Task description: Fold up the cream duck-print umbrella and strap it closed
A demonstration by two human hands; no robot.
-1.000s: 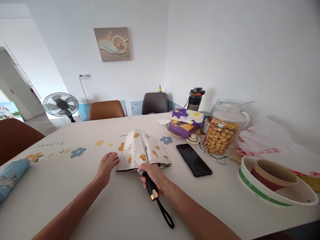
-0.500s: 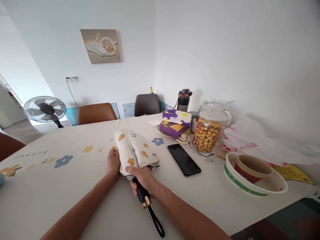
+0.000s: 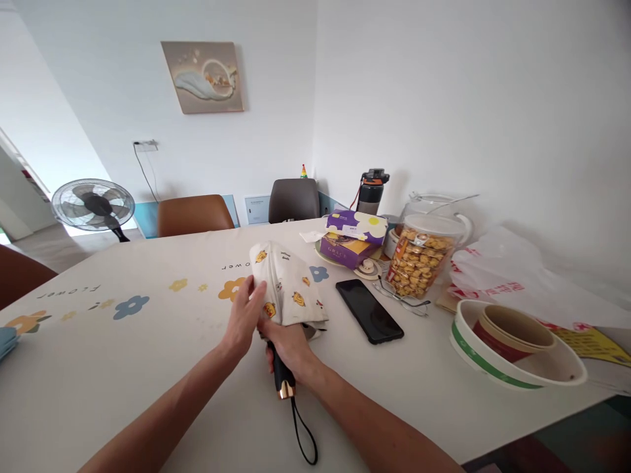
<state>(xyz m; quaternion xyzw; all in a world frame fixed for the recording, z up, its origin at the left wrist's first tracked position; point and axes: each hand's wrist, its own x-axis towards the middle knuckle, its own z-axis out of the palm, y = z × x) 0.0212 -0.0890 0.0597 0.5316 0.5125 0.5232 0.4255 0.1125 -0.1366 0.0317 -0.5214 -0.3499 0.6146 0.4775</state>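
A folding umbrella [image 3: 288, 286] with a cream canopy printed with small yellow figures lies on the white table [image 3: 123, 381]. My right hand [image 3: 290, 348] is wrapped round its black handle, whose gold end and black wrist loop [image 3: 303, 433] stick out toward me. My left hand [image 3: 244, 318] presses against the left side of the canopy, fingers curled on the fabric, gathering it against the shaft.
A black phone [image 3: 369, 310] lies just right of the umbrella. Behind it are a purple box [image 3: 351, 244], a jar of snacks [image 3: 419, 263], a dark bottle [image 3: 371, 192], glasses and a white plastic bag [image 3: 513, 276]. Paper bowls [image 3: 513, 341] sit at right. Chairs and a fan [image 3: 93, 207] stand beyond.
My left hand went from lying flat beside the canopy to gripping its left side and pushing the fabric inward. The canopy is narrower and more bunched. The view shifted slightly.
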